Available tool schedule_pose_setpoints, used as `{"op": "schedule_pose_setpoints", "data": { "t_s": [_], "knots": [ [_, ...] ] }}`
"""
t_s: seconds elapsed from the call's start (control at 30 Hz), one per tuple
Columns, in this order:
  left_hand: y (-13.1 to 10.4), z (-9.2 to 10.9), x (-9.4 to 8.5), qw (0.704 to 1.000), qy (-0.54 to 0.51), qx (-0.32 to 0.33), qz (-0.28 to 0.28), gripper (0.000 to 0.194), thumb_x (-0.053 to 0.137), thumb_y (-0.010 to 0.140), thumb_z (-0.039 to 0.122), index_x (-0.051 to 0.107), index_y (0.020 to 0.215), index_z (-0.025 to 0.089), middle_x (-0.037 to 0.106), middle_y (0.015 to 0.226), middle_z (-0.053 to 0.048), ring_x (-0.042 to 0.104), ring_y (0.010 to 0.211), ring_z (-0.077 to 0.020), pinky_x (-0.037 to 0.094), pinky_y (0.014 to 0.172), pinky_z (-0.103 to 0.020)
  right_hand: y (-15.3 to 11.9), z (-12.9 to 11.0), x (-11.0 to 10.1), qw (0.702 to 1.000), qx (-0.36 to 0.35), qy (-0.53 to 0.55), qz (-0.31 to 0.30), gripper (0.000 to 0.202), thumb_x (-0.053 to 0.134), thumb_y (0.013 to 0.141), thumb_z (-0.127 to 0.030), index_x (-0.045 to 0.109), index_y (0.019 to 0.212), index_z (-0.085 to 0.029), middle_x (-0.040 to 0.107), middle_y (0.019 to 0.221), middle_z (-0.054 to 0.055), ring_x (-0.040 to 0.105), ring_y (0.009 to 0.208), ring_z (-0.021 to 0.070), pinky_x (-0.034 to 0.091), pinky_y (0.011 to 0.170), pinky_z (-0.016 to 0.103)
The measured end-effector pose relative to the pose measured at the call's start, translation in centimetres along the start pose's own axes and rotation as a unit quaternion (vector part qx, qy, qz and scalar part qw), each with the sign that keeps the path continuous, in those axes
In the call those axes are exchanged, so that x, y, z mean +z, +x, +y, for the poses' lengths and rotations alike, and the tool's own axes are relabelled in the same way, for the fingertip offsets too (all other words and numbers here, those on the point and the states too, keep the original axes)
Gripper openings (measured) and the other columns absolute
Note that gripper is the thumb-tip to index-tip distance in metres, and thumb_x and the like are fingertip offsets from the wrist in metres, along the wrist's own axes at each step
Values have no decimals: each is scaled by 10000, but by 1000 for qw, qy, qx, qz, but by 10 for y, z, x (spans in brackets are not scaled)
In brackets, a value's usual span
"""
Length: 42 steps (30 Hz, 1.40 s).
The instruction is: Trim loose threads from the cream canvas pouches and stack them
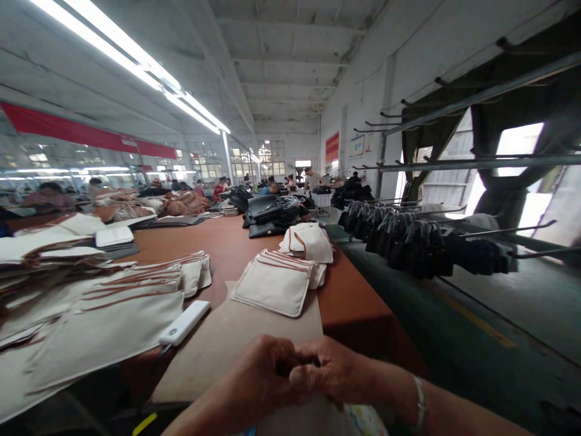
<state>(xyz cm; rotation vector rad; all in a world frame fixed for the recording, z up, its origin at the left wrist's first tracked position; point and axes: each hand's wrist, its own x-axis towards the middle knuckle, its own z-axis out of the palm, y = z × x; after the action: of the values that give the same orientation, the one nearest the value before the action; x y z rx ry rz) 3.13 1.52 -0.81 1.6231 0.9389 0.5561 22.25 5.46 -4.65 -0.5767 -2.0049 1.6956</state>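
Your L hand (267, 369) & R hand (333, 366) meet bottom ctr, fingers curled in; can't tell if they're gripping anything (pale, flat, cloth-like piece (295, 419) shows just below, poss. held). Stack of cream four-sided fabric pouches w/ brown trim (272, 283) lies straight ahead, apart from both hands, on tan paper-like sheet (218, 345); L looks slightly nearer. Top pouch's trimmed edge is on far side, long axis unclear. White oblong plastic device (185, 324), L of stack: round mark, illegible. Red wall banner (333, 150), far off: writing too small.
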Motion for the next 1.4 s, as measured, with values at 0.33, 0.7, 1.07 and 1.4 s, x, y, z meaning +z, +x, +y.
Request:
{"op": "schedule_pose_setpoints", "data": {
  "t_s": [0.33, 0.7, 1.07, 1.4],
  "knots": [
    [-35, -28, -26, 987, -158, -10, 31, 411, 839, 697, 445, 629, 809, 110, 563, 723, 4, 425, 648, -96, 273, 575, -209, -9, -1, -9, 984, -132, -24, 118, 344, 757, 797, -418, 629, 667, -126, 540, 655, 2, 449, 617, 108, 369, 572, 229],
    [-13, -25, -4, 994, -99, -23, 32, 406, 776, 750, 479, 656, 797, 94, 521, 680, 8, 365, 629, -105, 232, 565, -236, -18, -1, -5, 995, -27, -70, 61, 313, 672, 869, -404, 669, 987, -115, 593, 790, 6, 482, 688, 114, 398, 622, 217],
    [-4, -13, 12, 992, 10, -64, 106, 178, 607, 723, 312, 598, 705, 135, 430, 616, 42, 323, 605, -117, 231, 531, -244, -12, 7, 5, 995, 1, 37, 92, 229, 743, 737, -272, 597, 830, -123, 515, 659, -42, 396, 584, 78, 321, 526, 198],
    [4, -21, 14, 994, 0, -50, 94, 325, 691, 719, 441, 596, 712, 130, 453, 615, 35, 341, 605, -120, 225, 534, -248, -10, 3, 10, 976, 100, 105, 165, 123, 585, 573, -163, 610, 693, -157, 473, 455, -81, 300, 337, 47, 210, 317, 158]
  ]
}}
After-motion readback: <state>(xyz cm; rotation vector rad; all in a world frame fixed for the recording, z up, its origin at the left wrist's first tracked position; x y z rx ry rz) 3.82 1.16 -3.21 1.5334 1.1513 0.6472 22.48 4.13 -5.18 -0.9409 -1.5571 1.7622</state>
